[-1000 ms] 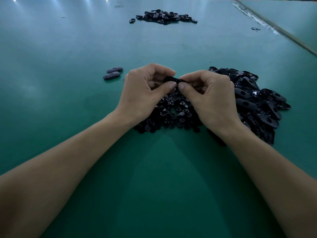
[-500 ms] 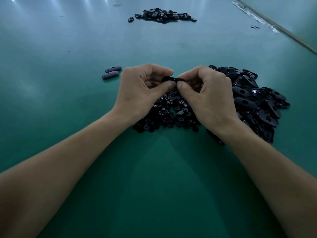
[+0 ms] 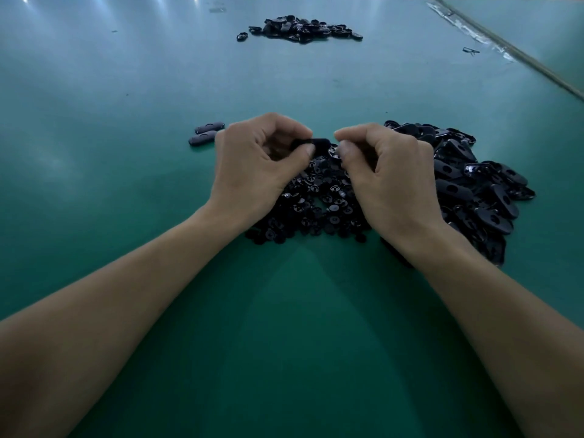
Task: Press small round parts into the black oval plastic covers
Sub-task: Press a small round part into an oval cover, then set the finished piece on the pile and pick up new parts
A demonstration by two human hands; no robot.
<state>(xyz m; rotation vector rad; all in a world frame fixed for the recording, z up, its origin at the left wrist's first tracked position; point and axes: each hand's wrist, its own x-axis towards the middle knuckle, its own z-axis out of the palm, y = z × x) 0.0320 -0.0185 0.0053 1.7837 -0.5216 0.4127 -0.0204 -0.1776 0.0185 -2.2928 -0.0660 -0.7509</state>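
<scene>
My left hand (image 3: 262, 162) pinches one black oval cover (image 3: 314, 143) between thumb and forefinger, just above the pile of small round parts (image 3: 319, 200). My right hand (image 3: 385, 175) hovers a short gap to the right of the cover, its fingers curled and its thumb tip near the cover's end. I see nothing held in it. A heap of loose black oval covers (image 3: 467, 184) lies to the right, partly hidden behind my right hand and wrist.
Two oval covers (image 3: 205, 134) lie side by side on the green table (image 3: 126, 216), left of my left hand. A second heap of black parts (image 3: 300, 28) sits far back. A small dark clip (image 3: 471, 51) lies near the table seam at the far right.
My right hand has let go of the cover and drawn slightly to the right, opening a gap between the hands. My left hand keeps the cover.
</scene>
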